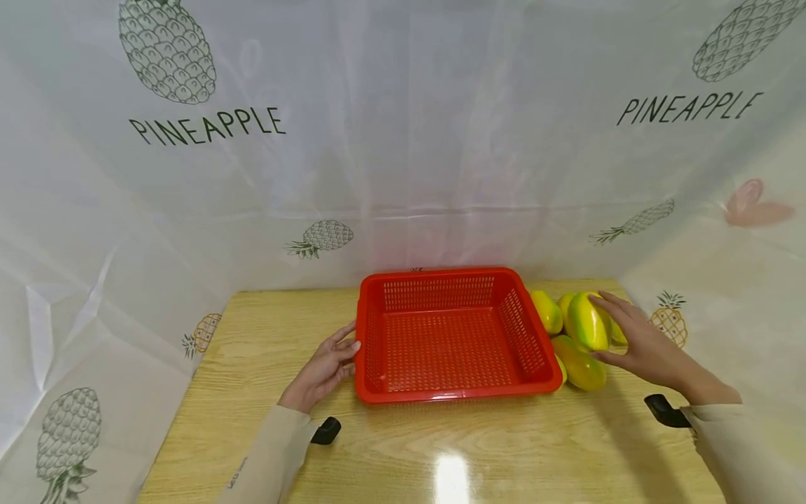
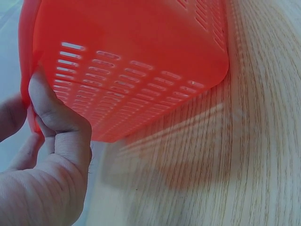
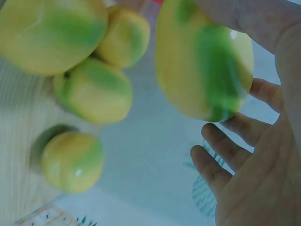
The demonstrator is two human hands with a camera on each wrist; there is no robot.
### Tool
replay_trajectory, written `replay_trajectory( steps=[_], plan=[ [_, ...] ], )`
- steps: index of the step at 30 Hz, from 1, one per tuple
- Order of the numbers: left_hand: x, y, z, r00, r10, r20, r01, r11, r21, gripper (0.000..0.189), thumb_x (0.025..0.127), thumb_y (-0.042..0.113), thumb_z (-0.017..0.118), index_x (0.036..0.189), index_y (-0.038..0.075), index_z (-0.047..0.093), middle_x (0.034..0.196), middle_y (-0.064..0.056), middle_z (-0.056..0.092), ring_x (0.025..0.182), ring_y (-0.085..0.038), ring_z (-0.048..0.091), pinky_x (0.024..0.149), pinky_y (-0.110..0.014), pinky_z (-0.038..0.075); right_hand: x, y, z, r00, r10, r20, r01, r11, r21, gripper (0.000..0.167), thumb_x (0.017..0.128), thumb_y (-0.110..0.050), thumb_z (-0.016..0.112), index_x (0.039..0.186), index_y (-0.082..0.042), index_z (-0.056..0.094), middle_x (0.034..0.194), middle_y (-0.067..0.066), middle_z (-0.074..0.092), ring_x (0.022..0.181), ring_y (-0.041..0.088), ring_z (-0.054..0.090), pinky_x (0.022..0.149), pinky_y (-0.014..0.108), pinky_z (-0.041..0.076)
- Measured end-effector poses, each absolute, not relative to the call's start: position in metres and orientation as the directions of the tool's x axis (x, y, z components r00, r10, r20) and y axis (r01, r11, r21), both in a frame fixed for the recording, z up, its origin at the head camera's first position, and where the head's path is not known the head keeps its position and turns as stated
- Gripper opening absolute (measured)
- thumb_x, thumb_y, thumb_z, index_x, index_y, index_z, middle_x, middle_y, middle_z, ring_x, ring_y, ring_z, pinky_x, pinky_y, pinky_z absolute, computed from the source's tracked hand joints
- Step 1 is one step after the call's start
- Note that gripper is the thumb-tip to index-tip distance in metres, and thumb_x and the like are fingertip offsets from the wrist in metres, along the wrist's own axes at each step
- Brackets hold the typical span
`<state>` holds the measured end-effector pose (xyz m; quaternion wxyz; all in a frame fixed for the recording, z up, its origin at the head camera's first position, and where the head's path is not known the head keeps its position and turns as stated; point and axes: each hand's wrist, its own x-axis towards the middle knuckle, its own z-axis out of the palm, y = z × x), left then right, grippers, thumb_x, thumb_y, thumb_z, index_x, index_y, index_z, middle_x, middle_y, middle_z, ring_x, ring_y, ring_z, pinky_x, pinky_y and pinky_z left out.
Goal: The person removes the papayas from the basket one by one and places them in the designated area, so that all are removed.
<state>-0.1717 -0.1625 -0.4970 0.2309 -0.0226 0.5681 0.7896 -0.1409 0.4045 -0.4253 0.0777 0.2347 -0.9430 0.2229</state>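
Note:
A red plastic basket (image 1: 460,396) with slotted walls sits on the table, its inside bare. My left hand (image 1: 322,372) pinches its left rim between thumb and fingers; the left wrist view shows the basket's outer wall (image 2: 127,89) beside that hand (image 2: 56,155). To the right of the basket, my right hand (image 1: 651,346) grips a shiny yellow-green mango (image 1: 590,322). In the right wrist view this mango (image 3: 202,66) is held off the table, with the thumb on one side and the fingers on the other.
Several more yellow-green mangoes (image 1: 582,365) lie close against the basket's right side. One mango (image 3: 73,162) sits a little apart from the others in the right wrist view. A pineapple-print sheet (image 1: 434,175) hangs behind and beside the wooden table (image 1: 378,448).

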Motion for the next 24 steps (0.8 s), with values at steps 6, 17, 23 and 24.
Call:
replay_trajectory(
  steps=[6, 17, 23, 24],
  plan=[
    [-0.171, -0.164, -0.496, -0.891, 0.344, -0.295, -0.388, -0.243, 0.889, 0.063, 0.113, 0.004, 0.045, 0.170, 0.012, 0.019, 0.121, -0.001, 0.062, 0.089, -0.009, 0.062, 0.071, -0.021, 0.053, -0.133, 0.428, -0.435, -0.873, -0.398, 0.282, -0.481, 0.799, -0.361, 0.105, 0.075, -0.002, 0.092, 0.162, 0.000, 0.034, 0.160, 0.037, 0.030, 0.134, 0.068, 0.033, 0.110, 0.084, 0.019],
    [-0.170, -0.164, -0.494, -0.893, 0.346, -0.290, -0.384, -0.244, 0.891, 0.063, 0.113, 0.004, 0.045, 0.170, 0.011, 0.019, 0.119, -0.001, 0.063, 0.088, -0.009, 0.063, 0.069, -0.020, 0.054, -0.119, 0.463, -0.458, -0.869, -0.407, 0.281, -0.483, 0.820, -0.306, 0.113, 0.068, 0.004, 0.094, 0.162, 0.001, 0.033, 0.158, 0.040, 0.030, 0.134, 0.068, 0.032, 0.115, 0.082, 0.009],
    [-0.170, -0.164, -0.496, -0.892, 0.349, -0.287, -0.383, -0.246, 0.890, 0.064, 0.113, 0.004, 0.045, 0.171, 0.011, 0.018, 0.119, -0.001, 0.063, 0.087, -0.008, 0.063, 0.069, -0.020, 0.053, -0.113, 0.471, -0.470, -0.850, -0.443, 0.285, -0.515, 0.814, -0.270, 0.112, 0.067, 0.003, 0.095, 0.162, -0.001, 0.036, 0.161, 0.036, 0.031, 0.150, 0.056, 0.026, 0.118, 0.080, 0.008],
    [-0.170, -0.165, -0.497, -0.892, 0.349, -0.287, -0.382, -0.245, 0.891, 0.064, 0.113, 0.004, 0.045, 0.171, 0.012, 0.018, 0.118, -0.001, 0.063, 0.087, -0.008, 0.063, 0.069, -0.020, 0.053, -0.113, 0.471, -0.473, -0.845, -0.449, 0.291, -0.522, 0.812, -0.260, 0.112, 0.066, 0.003, 0.095, 0.162, -0.002, 0.037, 0.161, 0.035, 0.032, 0.150, 0.055, 0.027, 0.119, 0.079, 0.010]
  ],
)
